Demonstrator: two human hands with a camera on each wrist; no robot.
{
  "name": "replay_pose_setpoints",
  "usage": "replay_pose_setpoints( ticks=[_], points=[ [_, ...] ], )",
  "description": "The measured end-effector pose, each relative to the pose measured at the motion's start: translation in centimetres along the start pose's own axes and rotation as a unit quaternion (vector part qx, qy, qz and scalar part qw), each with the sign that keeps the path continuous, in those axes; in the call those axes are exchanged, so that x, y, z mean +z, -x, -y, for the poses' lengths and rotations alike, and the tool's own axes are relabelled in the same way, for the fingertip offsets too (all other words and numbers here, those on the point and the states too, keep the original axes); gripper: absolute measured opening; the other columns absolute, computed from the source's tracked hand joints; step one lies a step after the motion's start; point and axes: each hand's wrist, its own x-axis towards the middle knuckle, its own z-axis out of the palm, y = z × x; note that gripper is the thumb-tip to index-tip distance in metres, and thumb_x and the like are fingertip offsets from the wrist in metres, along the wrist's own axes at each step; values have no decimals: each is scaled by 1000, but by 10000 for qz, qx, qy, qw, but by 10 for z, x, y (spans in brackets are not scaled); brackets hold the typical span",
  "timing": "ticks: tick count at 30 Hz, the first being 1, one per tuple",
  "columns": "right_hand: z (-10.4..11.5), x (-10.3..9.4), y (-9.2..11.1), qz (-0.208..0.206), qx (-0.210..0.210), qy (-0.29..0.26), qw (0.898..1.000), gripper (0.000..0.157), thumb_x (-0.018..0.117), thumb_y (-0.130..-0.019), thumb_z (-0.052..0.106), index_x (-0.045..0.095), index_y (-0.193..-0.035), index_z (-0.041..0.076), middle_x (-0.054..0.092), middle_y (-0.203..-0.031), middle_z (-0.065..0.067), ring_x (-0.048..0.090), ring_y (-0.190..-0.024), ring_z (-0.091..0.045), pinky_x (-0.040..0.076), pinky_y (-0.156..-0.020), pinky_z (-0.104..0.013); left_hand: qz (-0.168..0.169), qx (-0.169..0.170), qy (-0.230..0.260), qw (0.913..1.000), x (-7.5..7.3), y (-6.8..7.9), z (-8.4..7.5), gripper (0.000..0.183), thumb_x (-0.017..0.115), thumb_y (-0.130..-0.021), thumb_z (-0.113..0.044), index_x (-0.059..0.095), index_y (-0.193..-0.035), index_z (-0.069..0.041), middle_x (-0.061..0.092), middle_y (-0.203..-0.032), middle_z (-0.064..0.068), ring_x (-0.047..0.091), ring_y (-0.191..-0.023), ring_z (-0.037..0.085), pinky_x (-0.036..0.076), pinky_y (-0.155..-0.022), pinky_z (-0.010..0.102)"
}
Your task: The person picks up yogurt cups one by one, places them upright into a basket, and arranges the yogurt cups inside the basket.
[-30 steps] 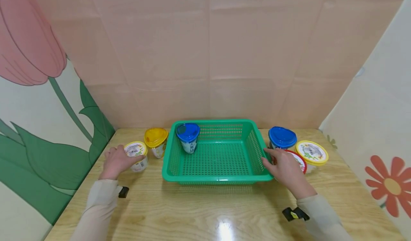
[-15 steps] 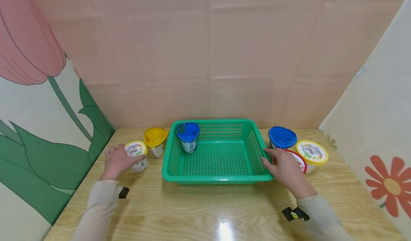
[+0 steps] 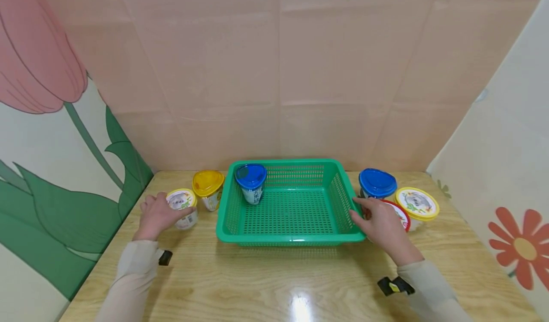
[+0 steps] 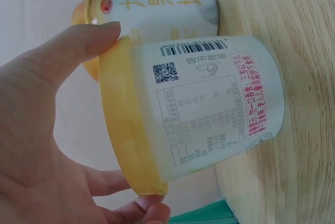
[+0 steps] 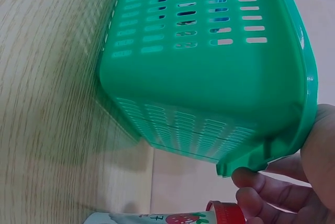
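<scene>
My left hand (image 3: 155, 218) holds a white cup with a yellow round lid (image 4: 209, 103). In the left wrist view its thumb and fingertips lie on opposite sides of the lid, and the cup stands upright on the table. At the right end of the green plastic basket (image 3: 291, 239), my right hand (image 3: 385, 224) grips the rim. Its fingertips curl under the rim in the right wrist view, while the thumb is mostly hidden there. Inside the basket, at its back left, is a cup with a blue lid (image 3: 251, 179).
Between the held cup and the basket stands a cup with a yellow-orange lid (image 3: 208, 184). Right of the basket are a blue-lidded cup (image 3: 377, 183), a yellow-lidded tub (image 3: 417, 204) and a red-lidded cup (image 3: 401, 217), partly behind my hand. A wall rises behind the wooden table (image 3: 257, 284).
</scene>
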Motion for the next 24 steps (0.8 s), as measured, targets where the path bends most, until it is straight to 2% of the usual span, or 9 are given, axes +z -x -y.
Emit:
replay_pose_setpoints(
  ticks=[24],
  points=[
    [2, -2, 0, 108, 96, -110, 9998, 45, 71, -93, 25, 64, -130, 0, 57, -82, -3, 49, -77, -21, 39, -58, -29, 12, -7, 8, 10000, 0, 1, -1, 104, 76, -77, -59, 36, -131, 20, 36, -112, 35, 30, -103, 47, 39, -76, 51]
  ],
)
